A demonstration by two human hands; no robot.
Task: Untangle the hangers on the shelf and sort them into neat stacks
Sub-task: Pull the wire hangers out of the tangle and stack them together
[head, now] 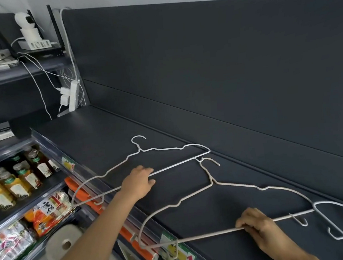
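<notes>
Two thin wire hangers lie on the dark shelf top [109, 134]. The white hanger [168, 148] lies further back, its hook pointing away from me. My left hand [139, 182] grips its bottom bar near the middle. The beige hanger [238, 185] lies nearer, and its hook is caught around the right end of the white hanger's bar. My right hand [256, 228] is closed on the beige hanger's bottom bar. Further white hangers [339, 237] overlap at the right edge, one running under the beige bar's right end.
The shelf's dark back panel [201, 55] rises behind. Below the front edge run price tags [182, 252] and lower shelves with bottles [16, 179] and snack packs [48, 213]. At the far left hang a power strip [73, 94] and cables, with a small camera [25, 20] above.
</notes>
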